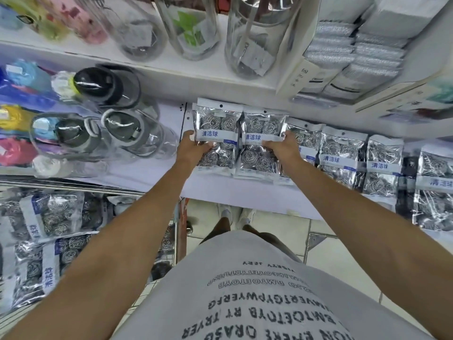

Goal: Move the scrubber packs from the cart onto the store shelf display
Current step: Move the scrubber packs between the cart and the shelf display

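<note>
Head view, looking down past a grey printed shirt (245, 303) onto a white store shelf (245, 192). Left hand (193, 146) curled round the left edge of one scrubber pack (217, 136), thumb on the pack's side near the blue-lettered label, fingers wrapped onto the front over the lower steel balls. Right hand (282, 146) gripping a second scrubber pack (262, 143) in like manner, fingers folded over the front just under its label, thumb at the right edge. Both held packs upright, side by side, edges touching or very nearly so, lower ends resting on or just above the shelf surface; exact contact not discernible. To the right along the same shelf, a row of shelved packs (340, 155) standing in overlapping file, the nearest partly hidden behind the right hand's pack. At lower left, a wire cart (176, 229) holding more cart packs (49, 217), lying flat and turned sideways, blurred. Left of the held packs on the shelf, clear bottles with dark lids (105, 87) lying on their sides, and coloured items (14, 123) further left. Upper shelf above carrying tall clear jars (193, 25) and, to the right, stacks of silver-grey sponges (355, 52) in a white box. Tiled floor (331, 246) and pale shoes (235, 212) visible below the shelf edge.
</note>
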Motion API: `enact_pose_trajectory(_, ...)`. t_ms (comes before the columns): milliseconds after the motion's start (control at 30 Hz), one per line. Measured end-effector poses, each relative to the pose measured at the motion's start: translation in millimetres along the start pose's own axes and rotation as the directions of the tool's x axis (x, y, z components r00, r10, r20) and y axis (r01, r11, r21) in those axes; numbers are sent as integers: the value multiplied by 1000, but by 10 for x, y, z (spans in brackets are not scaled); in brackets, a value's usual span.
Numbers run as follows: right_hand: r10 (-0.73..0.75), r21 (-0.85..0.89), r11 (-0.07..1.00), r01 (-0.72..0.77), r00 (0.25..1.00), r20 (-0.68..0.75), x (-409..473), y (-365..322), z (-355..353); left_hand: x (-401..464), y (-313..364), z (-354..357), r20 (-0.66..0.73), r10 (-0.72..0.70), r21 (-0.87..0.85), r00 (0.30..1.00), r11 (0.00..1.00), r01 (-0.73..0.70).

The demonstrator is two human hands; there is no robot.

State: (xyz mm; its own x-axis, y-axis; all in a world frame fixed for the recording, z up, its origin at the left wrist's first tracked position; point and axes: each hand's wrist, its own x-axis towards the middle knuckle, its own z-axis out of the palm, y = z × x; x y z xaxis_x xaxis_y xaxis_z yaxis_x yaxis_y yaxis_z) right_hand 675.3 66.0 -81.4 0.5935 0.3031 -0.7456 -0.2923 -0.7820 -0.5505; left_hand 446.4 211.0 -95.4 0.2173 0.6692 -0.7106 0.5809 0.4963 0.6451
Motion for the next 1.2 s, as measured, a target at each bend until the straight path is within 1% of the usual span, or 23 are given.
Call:
enact_pose_trajectory(67,-81,-125,989,80,997,-9,-192,-73,-50,-90,35,-35,5,20,57,1000,998,-21)
enact_pose_trajectory(133,-163,-272,950,154,987,-9,-324,-89,-120,-212,49,-88,-14,46,140,999,989,-44)
enact_pose_trajectory(233,-270,-390,876,283,959,89,-574,-86,-159,-446,11,-185,-56,103,248,993,965,-86)
enact_pose_trajectory(300,-331,-467,798,382,924,191,-758,-73,-146,-646,-43,-271,-95,138,286,986,953,-105)
enact_pose_trajectory(400,-410,-561,624,544,839,358,-1032,-91,-88,-1044,-184,-389,-182,206,370,961,920,-127)
enact_pose_trajectory(467,-442,-577,518,632,775,452,-1210,-113,-31,-1346,-331,-427,-235,270,420,934,894,-153)
enact_pose_trajectory(500,-467,-568,453,686,726,505,-1286,-106,8,-1502,-411,-438,-269,276,436,923,889,-139)
enact_pose_trajectory(567,-505,-548,294,783,614,606,-1436,-91,78,-1840,-572,-426,-357,232,462,905,886,-45)
enact_pose_trajectory(633,-511,-510,152,847,509,693,-1602,-58,135,-2205,-788,-385,-411,206,492,888,870,26)
enact_pose_trajectory(667,-499,-487,103,867,469,729,-1670,-36,166,-2380,-910,-356,-434,211,510,876,859,46)
enact_pose_trajectory(700,-477,-471,66,879,443,759,-1740,-3,203,-2534,-1068,-328,-471,207,508,858,858,72)
enact_pose_trajectory(767,-441,-426,-3,905,381,813,-1871,87,298,-2794,-1376,-265,-549,155,451,822,882,134)
enact_pose_trajectory(833,-405,-371,-36,928,325,854,-2008,180,404,-2999,-1639,-202,-601,84,383,795,903,195)
enact_pose_trajectory(967,-329,-282,-126,951,228,916,-2252,371,665,-3291,-2031,-138,-686,-49,204,726,945,256)
enact_pose_trajectory(1100,-245,-225,-188,956,176,953,-2501,515,1007,-3449,-2389,-168,-727,-156,78,669,949,307)
enact_pose_trajectory(1200,-184,-210,-189,959,175,967,-2627,595,1328,-3448,-2637,-251,-730,-230,-35,644,953,300)
